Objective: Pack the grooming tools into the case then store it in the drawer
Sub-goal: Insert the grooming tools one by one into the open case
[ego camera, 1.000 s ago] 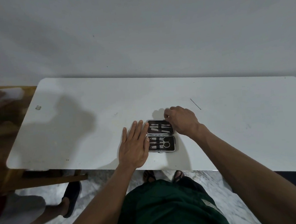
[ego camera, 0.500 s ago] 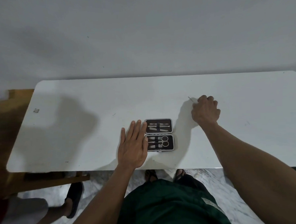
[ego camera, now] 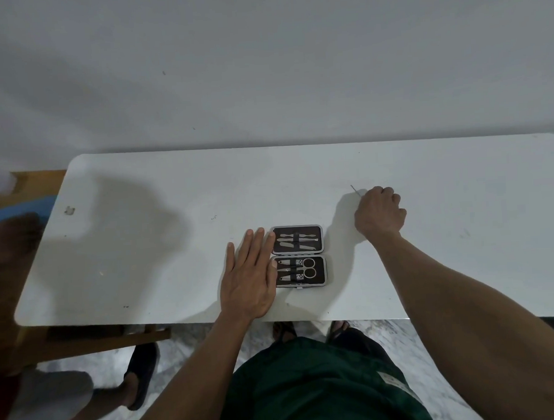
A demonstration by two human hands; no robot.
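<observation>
A small dark grooming case (ego camera: 299,256) lies open flat on the white table (ego camera: 172,189), near the front edge. Several metal tools sit strapped in both halves, scissors in the near half. My left hand (ego camera: 250,275) rests flat on the table with its fingers spread, touching the case's left edge. My right hand (ego camera: 380,212) is to the right of the case and farther back, its fingers closed on a thin metal tool (ego camera: 355,189) whose tip sticks out to the upper left.
A white wall rises behind the table. Another person's leg and dark sandal (ego camera: 140,374) stand at the lower left beside a wooden piece of furniture (ego camera: 93,341). A blurred arm crosses the left edge. My feet show under the table's front edge.
My right hand left the case's far half and moved right and back to the thin tool, closing on it. My left hand stayed put against the case.
</observation>
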